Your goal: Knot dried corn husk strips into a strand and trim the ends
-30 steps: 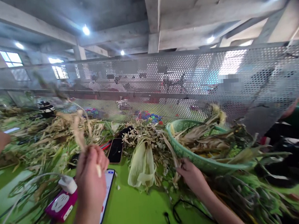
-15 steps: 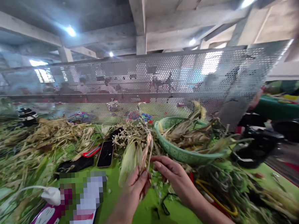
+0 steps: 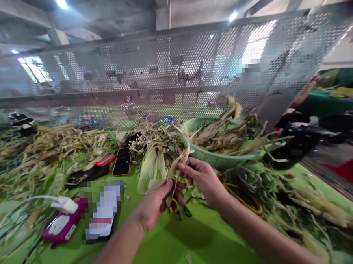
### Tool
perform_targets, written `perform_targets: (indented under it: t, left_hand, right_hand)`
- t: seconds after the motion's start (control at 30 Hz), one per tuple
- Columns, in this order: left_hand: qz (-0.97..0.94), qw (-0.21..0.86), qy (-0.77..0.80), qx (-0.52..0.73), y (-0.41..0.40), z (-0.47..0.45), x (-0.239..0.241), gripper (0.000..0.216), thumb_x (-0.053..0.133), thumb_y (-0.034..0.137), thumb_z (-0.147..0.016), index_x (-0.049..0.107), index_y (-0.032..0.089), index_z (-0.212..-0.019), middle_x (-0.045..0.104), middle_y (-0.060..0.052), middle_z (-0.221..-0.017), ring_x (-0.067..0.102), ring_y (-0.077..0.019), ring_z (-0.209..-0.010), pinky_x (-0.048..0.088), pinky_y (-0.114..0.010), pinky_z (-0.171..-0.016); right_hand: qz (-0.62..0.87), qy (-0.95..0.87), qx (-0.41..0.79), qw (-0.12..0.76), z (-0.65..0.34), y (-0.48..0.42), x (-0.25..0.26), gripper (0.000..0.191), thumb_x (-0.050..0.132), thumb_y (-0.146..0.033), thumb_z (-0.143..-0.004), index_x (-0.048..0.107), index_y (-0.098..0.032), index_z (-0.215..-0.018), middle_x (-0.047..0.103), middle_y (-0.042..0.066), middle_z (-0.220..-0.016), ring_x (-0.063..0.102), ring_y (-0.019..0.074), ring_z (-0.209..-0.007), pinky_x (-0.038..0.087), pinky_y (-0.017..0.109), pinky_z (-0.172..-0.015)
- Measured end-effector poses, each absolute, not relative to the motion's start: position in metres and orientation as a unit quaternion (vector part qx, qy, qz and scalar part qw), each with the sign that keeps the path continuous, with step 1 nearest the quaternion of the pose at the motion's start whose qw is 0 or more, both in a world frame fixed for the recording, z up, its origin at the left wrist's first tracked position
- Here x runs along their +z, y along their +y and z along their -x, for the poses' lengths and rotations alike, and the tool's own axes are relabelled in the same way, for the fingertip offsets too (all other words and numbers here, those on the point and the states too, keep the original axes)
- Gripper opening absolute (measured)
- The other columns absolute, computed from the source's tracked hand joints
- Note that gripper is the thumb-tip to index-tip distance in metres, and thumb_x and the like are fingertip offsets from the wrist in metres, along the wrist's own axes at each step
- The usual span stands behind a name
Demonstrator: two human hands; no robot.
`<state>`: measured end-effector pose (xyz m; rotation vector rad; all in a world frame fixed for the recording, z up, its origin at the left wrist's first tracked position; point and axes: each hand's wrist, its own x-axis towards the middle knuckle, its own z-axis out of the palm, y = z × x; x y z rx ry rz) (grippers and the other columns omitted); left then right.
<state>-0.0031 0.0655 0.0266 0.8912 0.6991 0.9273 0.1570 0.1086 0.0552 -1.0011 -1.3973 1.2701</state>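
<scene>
A dry, brownish strip of corn husk point(image 3: 178, 160) runs up between my two hands over the green tabletop. My left hand point(image 3: 158, 200) is closed around its lower part, with the thumb pressed on top. The fingers of my right hand point(image 3: 200, 176) pinch the husk higher up, thumb against forefinger. Just beyond my left hand lies a broad pale green husk point(image 3: 151, 167). Behind my right hand stands a green plastic basket point(image 3: 222, 157) full of dried husks point(image 3: 224, 133).
Left lie a black phone point(image 3: 121, 161), a red cutter point(image 3: 105, 159), a lit phone point(image 3: 105, 214) and a purple power bank point(image 3: 61, 226) with a white plug. Heaped husks point(image 3: 61, 140) spread behind. A perforated metal panel point(image 3: 149, 70) closes the far side. Dried stalks point(image 3: 265, 186) and a yellow loop point(image 3: 245, 199) are right.
My right hand has come to pinch the husk strip higher up, where its fingers were beside it before. The strip now leans to the right. The view has tipped downward.
</scene>
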Motion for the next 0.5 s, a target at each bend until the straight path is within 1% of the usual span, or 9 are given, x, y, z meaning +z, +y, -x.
perform_targets:
  t: [0.17, 0.23, 0.3, 0.4, 0.5]
  left_hand:
    - [-0.379, 0.773, 0.297, 0.412, 0.0673, 0.0043, 0.0249, 0.036, 0.053, 0.047, -0.086, 0.065, 0.014, -0.097, 0.065, -0.008, -0.077, 0.06, -0.0154, -0.067, 0.042, -0.024, -0.055]
    - [-0.378, 0.777, 0.288, 0.413, 0.0679, 0.0035, 0.0243, 0.036, 0.053, 0.046, -0.087, 0.064, 0.014, -0.098, 0.065, -0.008, -0.076, 0.06, -0.0139, -0.064, 0.042, -0.023, -0.054]
    - [-0.379, 0.778, 0.284, 0.412, 0.0684, 0.0024, 0.0243, 0.035, 0.052, 0.045, -0.087, 0.064, 0.014, -0.096, 0.064, -0.007, -0.075, 0.057, -0.012, -0.059, 0.04, -0.022, -0.052]
    - [-0.376, 0.777, 0.288, 0.414, 0.0687, 0.0012, 0.0256, 0.033, 0.055, 0.044, -0.086, 0.062, 0.013, -0.092, 0.059, -0.005, -0.07, 0.05, -0.0088, -0.054, 0.03, -0.019, -0.046]
    - [-0.38, 0.776, 0.289, 0.412, 0.068, 0.0008, 0.0269, 0.033, 0.056, 0.045, -0.086, 0.061, 0.012, -0.09, 0.048, 0.001, -0.061, 0.034, -0.0045, -0.047, 0.017, -0.018, -0.043]
  right_hand:
    - [0.415, -0.576, 0.501, 0.494, -0.1573, 0.1094, 0.0529, 0.035, 0.07, -0.047, -0.073, 0.058, -0.015, -0.068, 0.05, -0.003, -0.061, 0.038, 0.0071, -0.048, 0.032, 0.02, -0.043]
    - [0.407, -0.579, 0.508, 0.491, -0.1552, 0.1072, 0.0524, 0.035, 0.071, -0.047, -0.072, 0.057, -0.016, -0.066, 0.049, -0.004, -0.058, 0.039, 0.0073, -0.047, 0.031, 0.02, -0.043]
    - [0.391, -0.576, 0.544, 0.468, -0.1525, 0.1044, 0.0516, 0.036, 0.069, -0.05, -0.073, 0.056, -0.018, -0.067, 0.049, -0.005, -0.054, 0.041, 0.0086, -0.044, 0.031, 0.022, -0.042]
    - [0.377, -0.578, 0.574, 0.442, -0.1499, 0.1024, 0.0495, 0.037, 0.066, -0.052, -0.075, 0.054, -0.019, -0.066, 0.051, -0.005, -0.05, 0.045, 0.0104, -0.042, 0.033, 0.023, -0.044]
    - [0.386, -0.6, 0.537, 0.45, -0.1509, 0.105, 0.0469, 0.038, 0.068, -0.049, -0.075, 0.052, -0.018, -0.06, 0.054, -0.003, -0.05, 0.045, 0.0099, -0.047, 0.034, 0.023, -0.049]
